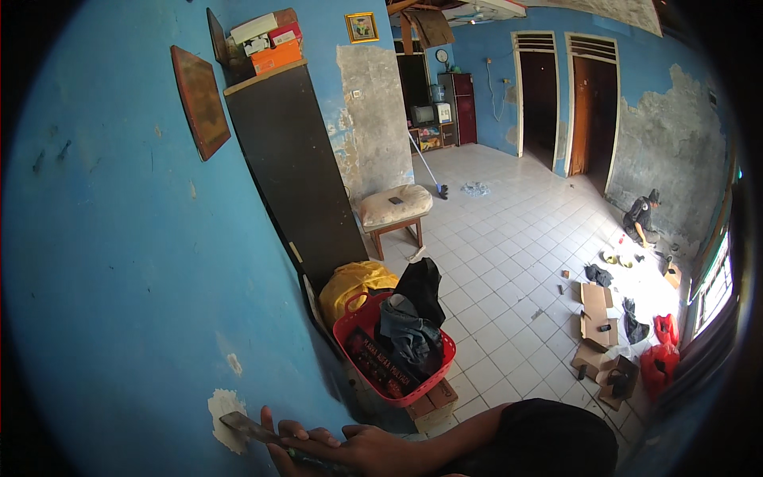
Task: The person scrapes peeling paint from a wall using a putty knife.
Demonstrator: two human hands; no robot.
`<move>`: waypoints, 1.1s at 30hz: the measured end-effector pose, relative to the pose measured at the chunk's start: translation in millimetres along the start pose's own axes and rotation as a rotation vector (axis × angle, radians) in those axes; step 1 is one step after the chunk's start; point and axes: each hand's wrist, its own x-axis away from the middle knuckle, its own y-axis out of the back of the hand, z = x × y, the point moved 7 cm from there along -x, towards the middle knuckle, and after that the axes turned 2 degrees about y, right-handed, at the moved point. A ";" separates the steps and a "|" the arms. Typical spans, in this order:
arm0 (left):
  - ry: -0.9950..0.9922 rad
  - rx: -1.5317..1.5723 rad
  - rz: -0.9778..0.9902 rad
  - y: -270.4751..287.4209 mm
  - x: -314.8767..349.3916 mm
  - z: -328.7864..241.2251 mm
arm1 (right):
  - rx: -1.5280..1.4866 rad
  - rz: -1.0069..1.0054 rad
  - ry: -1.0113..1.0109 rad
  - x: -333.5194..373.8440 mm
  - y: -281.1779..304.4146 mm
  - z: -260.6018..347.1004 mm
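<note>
My right hand [377, 451] reaches across the lower edge from a black sleeve, its fingers wrapped around a putty knife [253, 428]. The knife's flat metal blade points left and lies against a pale patch [225, 433] on the blue wall [119, 262]. Its handle is mostly covered by my fingers and palm. Above this patch is a smaller whitish spot [234, 365]. I do not see my left hand.
Beside my arm, a red basket [447, 350] of clothes rests on a brick-coloured block [434, 404]. Behind it stand a dark cabinet [298, 159] and a cushioned stool [397, 208]. A person [639, 219] is low by the right wall; cardboard [594, 316] and red bags [660, 366] litter the tiles.
</note>
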 end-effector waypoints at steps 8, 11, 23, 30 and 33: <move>-0.164 -0.211 -0.007 20.7 -4.4 -8.4 | -0.216 0.052 -0.118 -0.1 27.0 23.6; -0.133 -0.120 0.105 20.9 -33.4 -5.9 | -0.099 0.017 -0.140 -25.9 37.5 10.4; -0.139 0.006 0.211 -11.3 -51.6 -13.0 | -0.051 -0.020 -0.092 -48.0 37.2 8.6; -0.067 0.109 0.175 -3.6 -37.1 -2.8 | 0.031 0.088 -0.101 -35.5 42.8 13.5; -0.066 0.215 0.045 -4.1 -26.7 1.3 | -0.044 -0.012 -0.107 -33.4 50.6 18.6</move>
